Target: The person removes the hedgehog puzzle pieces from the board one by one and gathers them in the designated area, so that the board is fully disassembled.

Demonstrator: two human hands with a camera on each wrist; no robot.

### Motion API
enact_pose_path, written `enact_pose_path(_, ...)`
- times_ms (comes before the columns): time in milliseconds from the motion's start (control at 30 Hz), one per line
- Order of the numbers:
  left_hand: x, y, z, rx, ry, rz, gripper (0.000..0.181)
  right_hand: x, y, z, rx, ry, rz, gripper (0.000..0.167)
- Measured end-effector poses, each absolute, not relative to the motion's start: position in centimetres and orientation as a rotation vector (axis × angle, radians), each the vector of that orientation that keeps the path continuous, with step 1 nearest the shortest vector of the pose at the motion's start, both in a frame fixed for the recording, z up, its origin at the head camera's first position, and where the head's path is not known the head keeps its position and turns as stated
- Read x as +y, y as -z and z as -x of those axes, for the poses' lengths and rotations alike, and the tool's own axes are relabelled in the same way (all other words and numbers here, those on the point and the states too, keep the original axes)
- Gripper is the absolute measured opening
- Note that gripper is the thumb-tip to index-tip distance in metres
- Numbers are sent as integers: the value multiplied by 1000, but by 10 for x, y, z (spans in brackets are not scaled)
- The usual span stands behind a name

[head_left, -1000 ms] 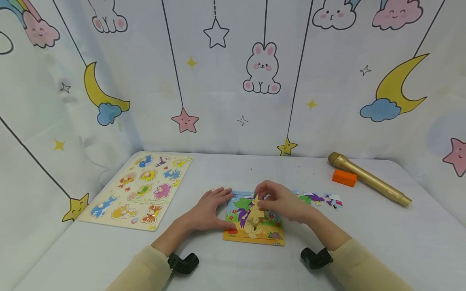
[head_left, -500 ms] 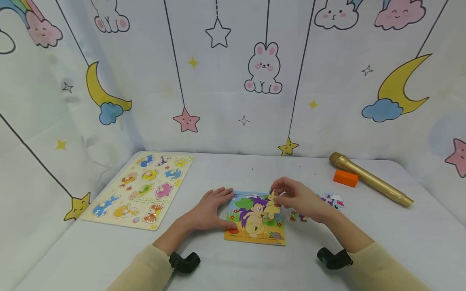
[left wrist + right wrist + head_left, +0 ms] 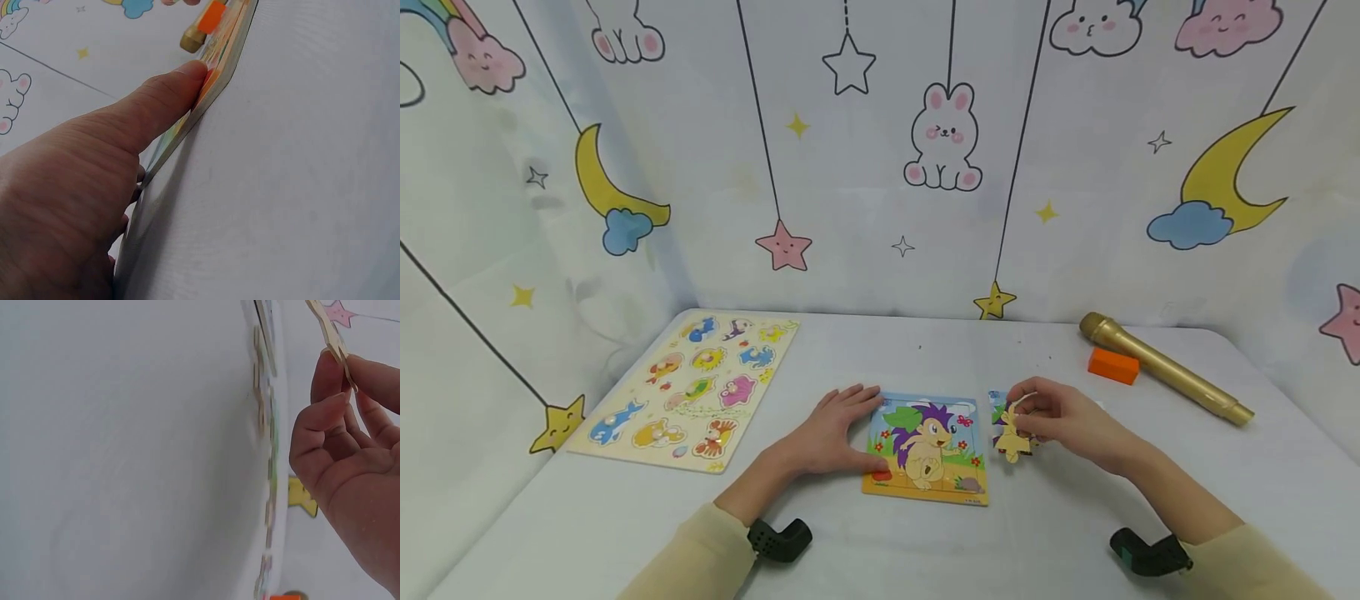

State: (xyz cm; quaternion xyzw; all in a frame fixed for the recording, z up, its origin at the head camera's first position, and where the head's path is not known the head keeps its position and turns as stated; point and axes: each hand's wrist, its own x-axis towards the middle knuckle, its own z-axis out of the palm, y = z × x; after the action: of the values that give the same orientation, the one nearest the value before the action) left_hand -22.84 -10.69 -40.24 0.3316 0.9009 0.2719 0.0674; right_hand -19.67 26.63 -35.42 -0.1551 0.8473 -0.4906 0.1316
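Observation:
A small hedgehog picture puzzle board [image 3: 925, 492] lies flat on the white table. My left hand [image 3: 823, 437] rests at its left side with fingers stretched out; in the left wrist view the thumb [image 3: 169, 94] lies on the board's edge. Right of the board, my right hand [image 3: 1060, 421] pinches a puzzle piece [image 3: 1015, 442], its pale wooden side toward the head camera. That piece [image 3: 330, 331] appears between thumb and fingertips in the right wrist view. Other loose pieces [image 3: 997, 402] lie beneath and behind this hand, partly hidden.
At the left lies a large cream board [image 3: 647, 400] with several sea-animal pieces. Toward the back right, a golden microphone [image 3: 1172, 371] lies beside an orange block [image 3: 1112, 366]. A patterned curtain [image 3: 850, 167] hangs behind the table.
My right hand has moved right, carrying the pinched piece from above the hedgehog board to over the loose pieces. The left hand has stayed at the board's edge.

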Motion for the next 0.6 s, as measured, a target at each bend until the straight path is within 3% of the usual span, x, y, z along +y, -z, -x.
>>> enact_pose_path(600, -106, 402, 228, 2714, -818, -996, 92, 320, 362, 190, 2533, 1339, 377, 36)
